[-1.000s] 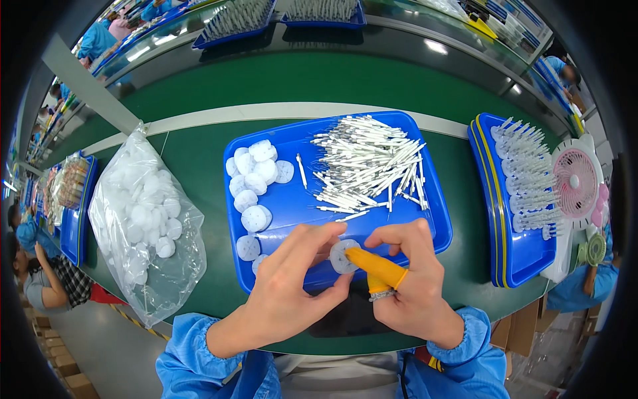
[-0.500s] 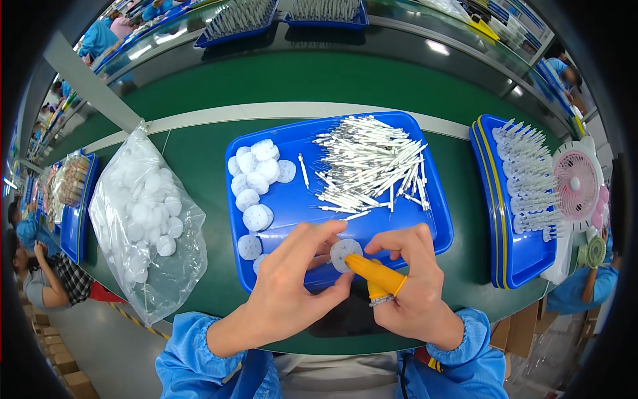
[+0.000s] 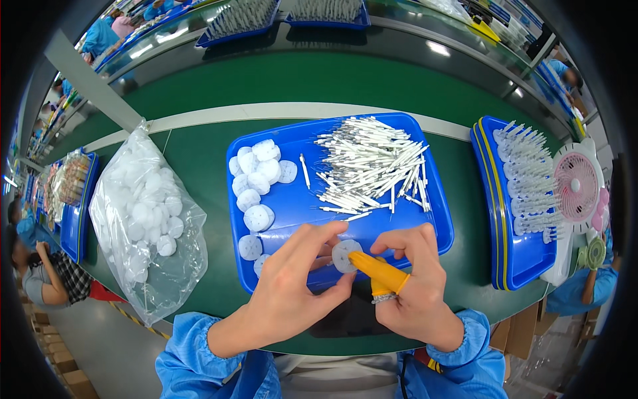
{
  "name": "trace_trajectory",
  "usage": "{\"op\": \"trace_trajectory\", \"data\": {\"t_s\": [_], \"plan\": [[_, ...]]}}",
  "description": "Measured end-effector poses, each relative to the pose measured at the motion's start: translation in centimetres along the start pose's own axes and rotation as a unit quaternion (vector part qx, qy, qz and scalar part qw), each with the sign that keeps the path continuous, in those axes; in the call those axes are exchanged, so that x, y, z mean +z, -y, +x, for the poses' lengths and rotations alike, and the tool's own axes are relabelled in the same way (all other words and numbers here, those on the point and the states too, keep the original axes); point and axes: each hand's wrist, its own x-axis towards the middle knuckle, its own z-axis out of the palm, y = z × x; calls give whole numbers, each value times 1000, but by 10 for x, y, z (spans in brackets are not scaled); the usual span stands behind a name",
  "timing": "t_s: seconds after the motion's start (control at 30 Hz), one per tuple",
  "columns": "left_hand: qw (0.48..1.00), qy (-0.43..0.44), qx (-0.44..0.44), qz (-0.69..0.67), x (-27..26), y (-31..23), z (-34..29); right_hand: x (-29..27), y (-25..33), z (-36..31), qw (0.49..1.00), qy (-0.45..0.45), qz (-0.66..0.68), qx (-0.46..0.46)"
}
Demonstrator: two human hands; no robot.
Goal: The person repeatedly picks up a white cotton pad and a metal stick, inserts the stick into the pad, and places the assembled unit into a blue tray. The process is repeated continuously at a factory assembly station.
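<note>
Between the thumb and fingers of my left hand (image 3: 287, 274) is a round white disc (image 3: 345, 255), tilted with its face toward me. My right hand (image 3: 413, 282) is curled beside it, with yellow finger cots (image 3: 377, 271) on two digits; one covered tip presses on the disc's right part. Anything tiny under that tip is hidden. Both hands are over the near edge of a blue tray (image 3: 292, 229). More white discs (image 3: 257, 217) line its left side, and a heap of thin white sticks with dark ends (image 3: 372, 159) fills its upper right.
A clear plastic bag of white discs (image 3: 149, 213) stands at left on the green table (image 3: 199, 143). At right are stacked blue trays (image 3: 531, 256) holding upright white pieces, then a pink and white fan (image 3: 575, 185). Beyond the table's pale edge runs a green belt (image 3: 319, 83).
Very little differs. The yellow-covered fingertip of my right hand has shifted slightly on the disc, while my left hand keeps its grip.
</note>
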Motion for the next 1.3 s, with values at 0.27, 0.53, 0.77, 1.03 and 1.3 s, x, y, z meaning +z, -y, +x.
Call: {"op": "trace_trajectory", "data": {"t_s": [0.27, 0.53, 0.77, 1.03, 1.3], "plan": [[1000, -11, 0, -6, -2, 1, -1, -1, 2, -3, 999, -2, 29, 20], [973, 70, -26, -220, -3, 5, 0, -14, -8, -20, 945, 107, 219, 218], [977, 39, -42, -205, 10, 1, -7, -69, -13, -50, 939, -48, 240, 241], [986, 67, -65, -136, 5, 3, -9, -214, -80, -152, 871, -355, -65, 334], [985, 110, -106, -78, -8, 10, -6, -278, -150, -204, 804, -281, -358, 382]]}}
